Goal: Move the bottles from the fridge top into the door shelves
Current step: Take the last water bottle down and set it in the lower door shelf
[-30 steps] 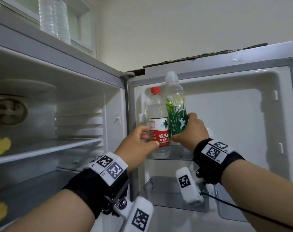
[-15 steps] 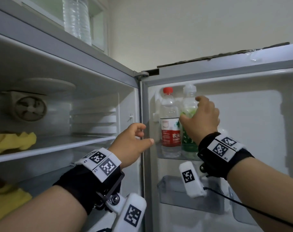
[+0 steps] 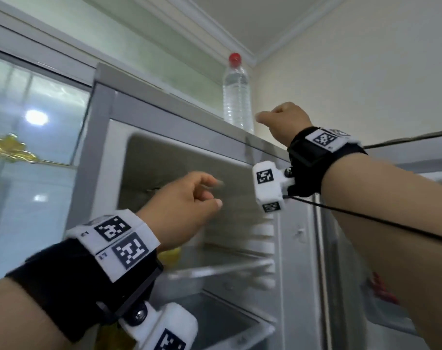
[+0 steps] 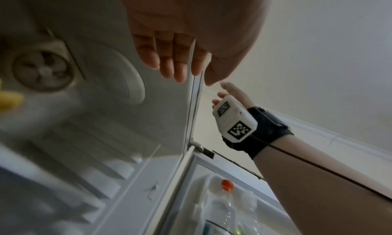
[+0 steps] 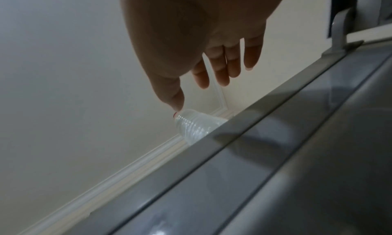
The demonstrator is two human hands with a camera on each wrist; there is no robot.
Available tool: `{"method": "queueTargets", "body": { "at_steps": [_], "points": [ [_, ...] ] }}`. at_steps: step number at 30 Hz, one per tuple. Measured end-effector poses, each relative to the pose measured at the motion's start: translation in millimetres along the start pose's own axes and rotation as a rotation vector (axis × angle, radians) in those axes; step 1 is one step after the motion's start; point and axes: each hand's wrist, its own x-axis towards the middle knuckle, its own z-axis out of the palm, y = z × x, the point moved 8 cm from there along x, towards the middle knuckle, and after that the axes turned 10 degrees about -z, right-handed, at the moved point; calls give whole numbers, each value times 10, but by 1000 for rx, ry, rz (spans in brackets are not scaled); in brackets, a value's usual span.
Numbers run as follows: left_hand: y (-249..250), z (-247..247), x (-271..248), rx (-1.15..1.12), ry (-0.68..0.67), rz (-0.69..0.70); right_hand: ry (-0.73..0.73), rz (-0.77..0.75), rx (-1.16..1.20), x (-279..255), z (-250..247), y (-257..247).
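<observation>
A clear ribbed bottle (image 3: 236,97) with a red cap stands upright on the grey fridge top (image 3: 179,107), close to its front edge. My right hand (image 3: 265,117) hovers just right of the bottle's lower half with relaxed fingers and holds nothing. In the right wrist view the bottle (image 5: 197,126) pokes up beyond the fridge edge, apart from the fingers (image 5: 220,71). My left hand (image 3: 215,195) hangs loosely curled and empty in front of the open compartment. A red-capped bottle (image 4: 228,188) stands in the door shelf, with another clear bottle beside it.
The fridge door (image 3: 416,223) stands open at the right. Inside are a glass shelf (image 3: 220,269), something yellow (image 3: 170,251) and a round fan (image 4: 42,71) on the back wall. A black cable (image 3: 366,218) runs along my right forearm. A window (image 3: 33,117) lies left.
My right hand let go of the green bottle on the door shelf and rose to the fridge top beside the clear bottle. The head view swung up and left. The left hand stayed empty.
</observation>
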Motion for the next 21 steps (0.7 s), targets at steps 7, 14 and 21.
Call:
{"method": "queueTargets", "body": {
  "at_steps": [7,14,21],
  "points": [
    [81,-417,8,96,106,21,-52,109,58,243,427,-115],
    [82,-392,-17,126,85,29,45,142,119,278,501,-53],
    [102,-276,45,49,85,16,229,102,256,-22,-33,58]
  ]
}}
